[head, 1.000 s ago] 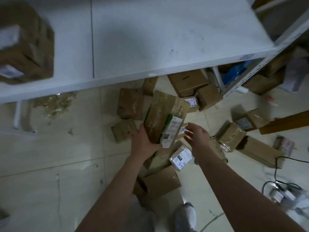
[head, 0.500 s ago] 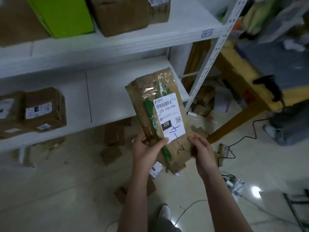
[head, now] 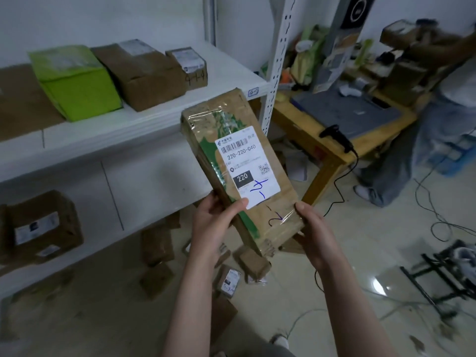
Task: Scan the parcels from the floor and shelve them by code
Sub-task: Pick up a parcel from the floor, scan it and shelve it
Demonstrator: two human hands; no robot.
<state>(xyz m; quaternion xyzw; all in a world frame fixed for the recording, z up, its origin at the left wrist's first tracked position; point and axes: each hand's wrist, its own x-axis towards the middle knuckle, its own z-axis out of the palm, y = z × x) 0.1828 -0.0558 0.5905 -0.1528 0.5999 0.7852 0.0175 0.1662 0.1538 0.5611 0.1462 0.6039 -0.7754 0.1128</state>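
A white metal shelving unit [head: 154,117] fills the space up and left of the fingers; its left end is cut off by the frame edge. On the upper shelf, above the fingers, sit a lime-green soft package [head: 77,83], a large brown cardboard box [head: 144,73] and a smaller brown labelled box [head: 190,65], their labels too blurred to read. On the lower shelf, far left of the fingers, is a brown taped box [head: 41,225], also blurred.

Up and right of the fingers stands a yellow wooden bench [head: 319,143] with a grey mat. Beyond it a second person [head: 443,104] is smeared by motion and cut off at the right edge.

A long brown cardboard parcel [head: 273,225] with a green stripe, bound in clear tape, is held in the air between shelf and bench, tilted with its top leaning left. The left hand [head: 213,228] grips its lower left edge and the right hand [head: 316,233] its lower right corner. Only the thumbs show on the front; the other fingers [head: 300,234] curl behind the cardboard, mostly hidden. The parcel's white shipping label [head: 247,166] reads 220-220-C40, with blue handwriting whose lower end the left thumb partly covers.

A black handheld scanner [head: 334,136] lies on the bench edge, above the right fingers, its cable trailing to the floor. Below the fingers, small brown cardboard parcels [head: 229,279] lie scattered on the pale tiled floor [head: 347,318], several screened by the held parcel and forearms.
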